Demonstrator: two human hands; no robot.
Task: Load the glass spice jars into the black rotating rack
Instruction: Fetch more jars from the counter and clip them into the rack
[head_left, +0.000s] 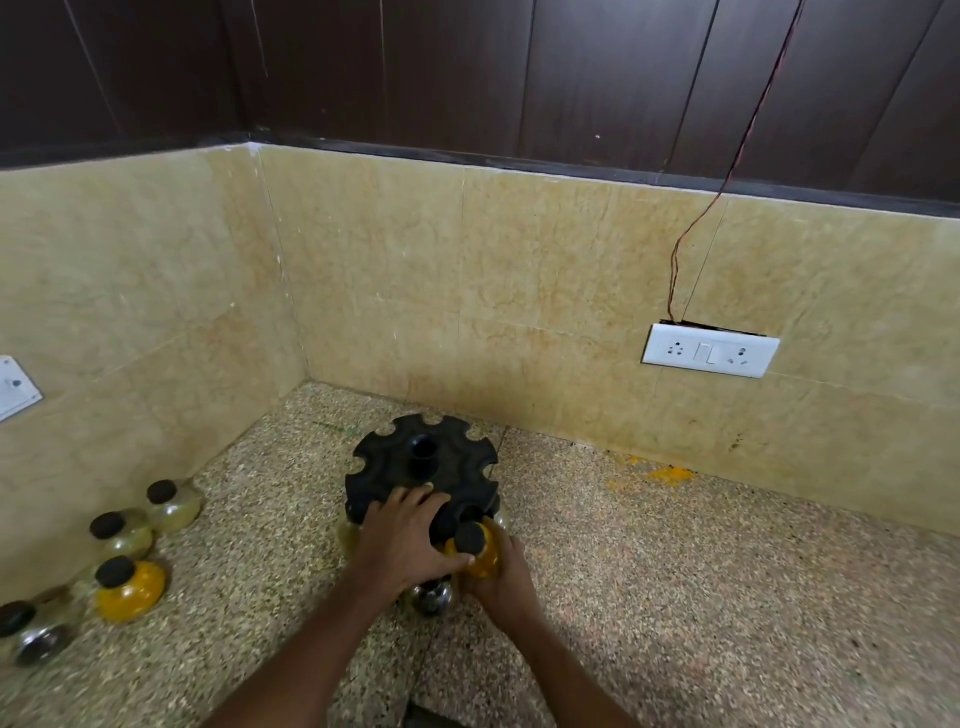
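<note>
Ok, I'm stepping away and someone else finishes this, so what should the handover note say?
Left hand: flat on the black rotating rack, steadying it.
Right hand: grips a yellow-filled spice jar at a front slot, not clearly seated.
Done: a dark-filled jar seems to sit low at the rack's front, partly hidden.
Left: seat this jar, then load the jars along the left wall, including another yellow jar. Most top slots look empty.

We record a black rack (421, 467) on a speckled beige-and-brown counter (675, 597) marked with a yellow-orange stain (670, 475). We list a yellow-filled jar (480, 553) with a black cap, mottled tan wall tiles (519, 286), dark brown panelling (571, 67) and a white socket plate (710, 351).
</note>
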